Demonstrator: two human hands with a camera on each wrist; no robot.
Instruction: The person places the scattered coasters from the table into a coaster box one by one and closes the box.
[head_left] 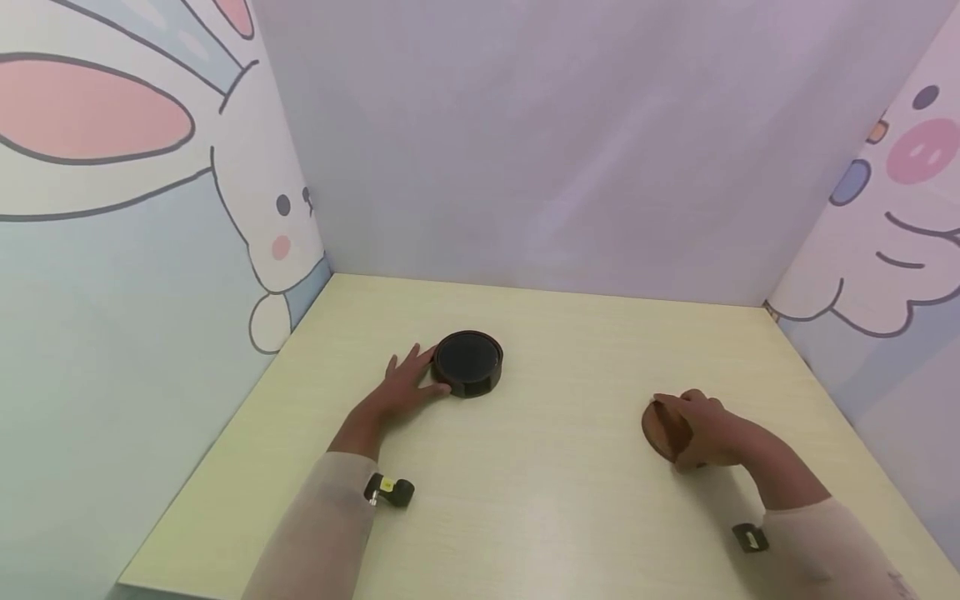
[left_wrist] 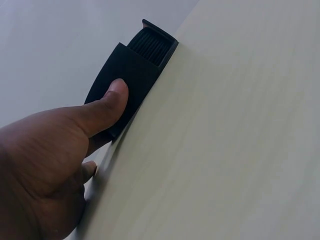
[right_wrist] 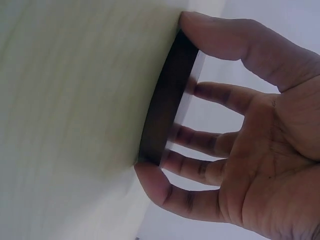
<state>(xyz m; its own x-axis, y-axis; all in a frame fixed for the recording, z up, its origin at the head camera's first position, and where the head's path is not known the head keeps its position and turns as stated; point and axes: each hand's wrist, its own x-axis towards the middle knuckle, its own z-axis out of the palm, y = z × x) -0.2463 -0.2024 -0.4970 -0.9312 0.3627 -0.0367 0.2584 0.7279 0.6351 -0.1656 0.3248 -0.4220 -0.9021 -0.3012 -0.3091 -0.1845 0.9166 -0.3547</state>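
The left hand (head_left: 408, 383) rests open against the black coaster holder (head_left: 469, 363) mid-surface. The right hand (head_left: 701, 429) grips one brown coaster (head_left: 663, 431) on edge near the right edge; insertion remains.

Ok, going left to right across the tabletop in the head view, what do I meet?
Left hand, resting against the round black coaster holder → bare pale wooden table → round brown wooden coaster, tilted up on edge → right hand, holding that coaster.

Bright, even, soft light, faint shadows, wide-angle bending at head-view edges, right wrist view slightly blurred
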